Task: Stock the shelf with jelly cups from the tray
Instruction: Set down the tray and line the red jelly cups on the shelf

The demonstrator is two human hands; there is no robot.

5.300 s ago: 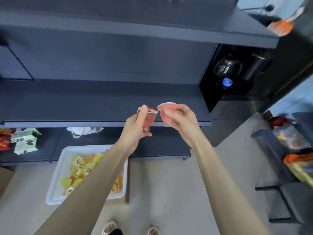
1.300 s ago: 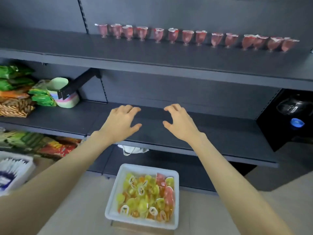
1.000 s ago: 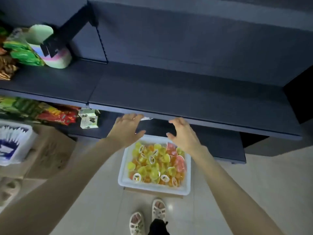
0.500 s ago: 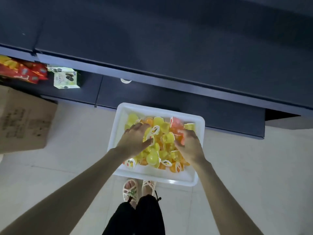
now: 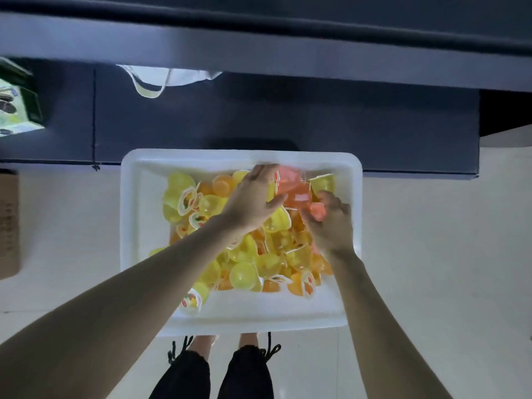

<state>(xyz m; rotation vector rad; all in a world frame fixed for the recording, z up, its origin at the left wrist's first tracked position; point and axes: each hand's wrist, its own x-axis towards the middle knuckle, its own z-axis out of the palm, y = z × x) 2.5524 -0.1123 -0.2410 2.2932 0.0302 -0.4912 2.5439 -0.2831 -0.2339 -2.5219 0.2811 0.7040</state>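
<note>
Head view, tray (image 5: pixel 135 226), pale floor (image 5: pixel 431 254), dark shelf (image 5: pixel 288 122)

Your arms are uncovered for all of their visible length: left forearm (image 5: pixel 138 300) down to left hand (image 5: pixel 253 197), and right forearm (image 5: pixel 377 318) down to right hand (image 5: pixel 331 226). At the bottom of the view you wear black trousers (image 5: pixel 184 375), cropped, each leg ending in a rough, frayed hem. Thin black cords (image 5: pixel 173 352) stick out beside the hems on each leg's outer side. Past the hems a short stretch of bare shin (image 5: pixel 203 341) shows.
</note>
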